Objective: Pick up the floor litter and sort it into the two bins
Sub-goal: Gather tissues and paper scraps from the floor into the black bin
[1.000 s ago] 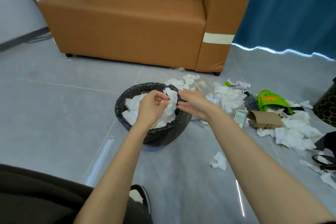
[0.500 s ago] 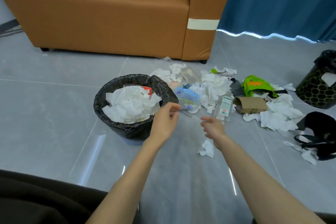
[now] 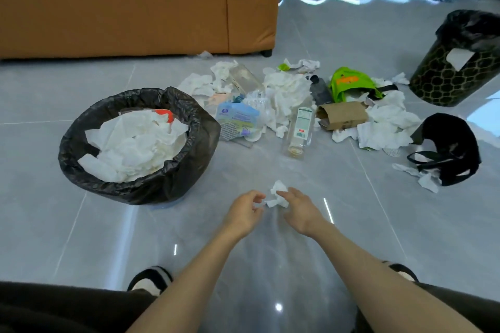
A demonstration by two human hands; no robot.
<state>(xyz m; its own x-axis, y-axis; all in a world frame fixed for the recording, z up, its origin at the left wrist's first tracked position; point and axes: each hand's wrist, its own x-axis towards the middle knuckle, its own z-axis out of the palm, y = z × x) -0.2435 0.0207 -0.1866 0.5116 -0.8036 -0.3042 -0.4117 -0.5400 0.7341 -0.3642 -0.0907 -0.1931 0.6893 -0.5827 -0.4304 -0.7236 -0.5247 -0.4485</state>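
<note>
A crumpled white tissue [image 3: 276,195] sits at the centre of the grey tiled floor [image 3: 81,238], between the person's two hands. The right hand [image 3: 299,208] reaches in from 4 o'clock and pinches the tissue's right side with curled fingertips. The left hand [image 3: 243,211] comes from 7 o'clock with its fingers loosely curled and thumb and forefinger at the tissue's left corner; whether they grip it cannot be told.

At 10 o'clock from the tissue stands a round bin with a black liner [image 3: 201,130], heaped with white tissues. At 2 o'clock, well apart, is a dark honeycomb-patterned bin [image 3: 443,81], also black-lined.

The litter pile spreads from 12 to 2 o'clock: loose tissues [image 3: 286,89], a clear plastic bottle [image 3: 299,127] lying on its side, a blue-labelled wipes packet [image 3: 238,116], a brown cardboard piece [image 3: 343,115], a green bag [image 3: 351,82] and a black bag [image 3: 449,149]. A brown sofa [image 3: 135,3] stands behind at 11 o'clock
</note>
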